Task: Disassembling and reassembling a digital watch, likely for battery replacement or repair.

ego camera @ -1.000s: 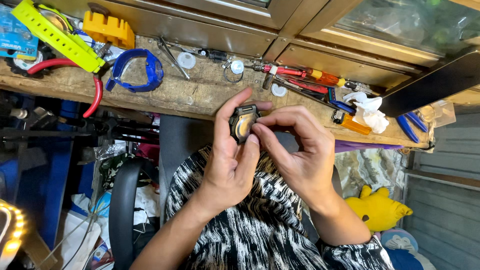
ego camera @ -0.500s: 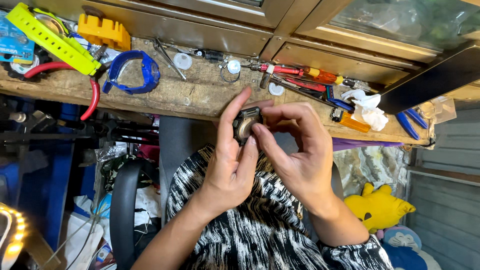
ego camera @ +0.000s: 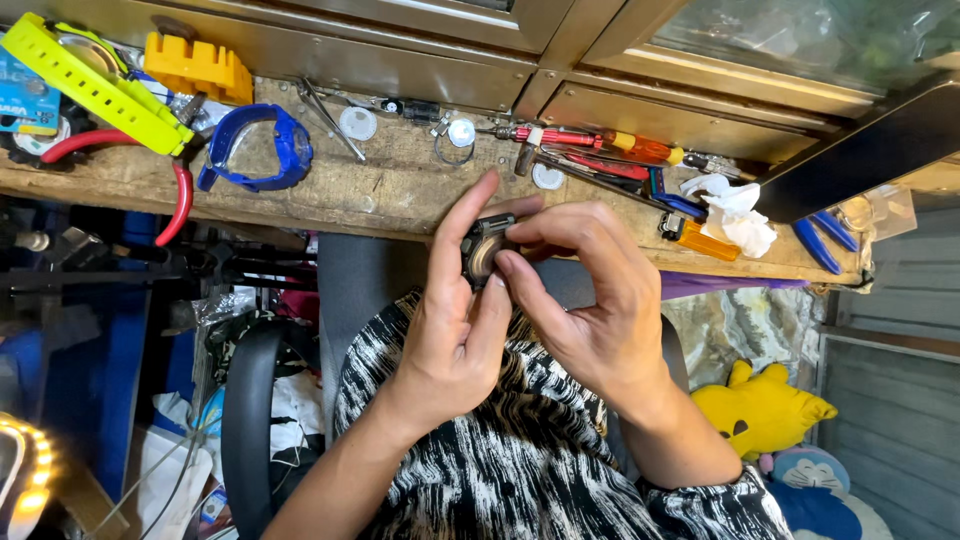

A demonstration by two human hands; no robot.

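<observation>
Scarred wooden bench point(ego camera: 380, 190); fingers point(ego camera: 520, 285) pinch round metal watch case point(ego camera: 484, 250).

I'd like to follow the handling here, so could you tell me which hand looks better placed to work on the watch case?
Probably the right hand: its fingers pinch the watch case's edge, while the left hand cradles it from behind.

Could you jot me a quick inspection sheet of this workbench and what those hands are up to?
Surface: worn wooden bench, scuffed.
Job's things: small round watch case, pinched between both hands.
Clutter: blue watch, yellow strap, yellow holder block, red-handled screwdriver, crumpled tissue.
Hands: left hand and right hand both grip the case.
Cables: red cable at the bench edge.
Surroundings: metal cabinet behind, yellow plush toy on the floor.
</observation>
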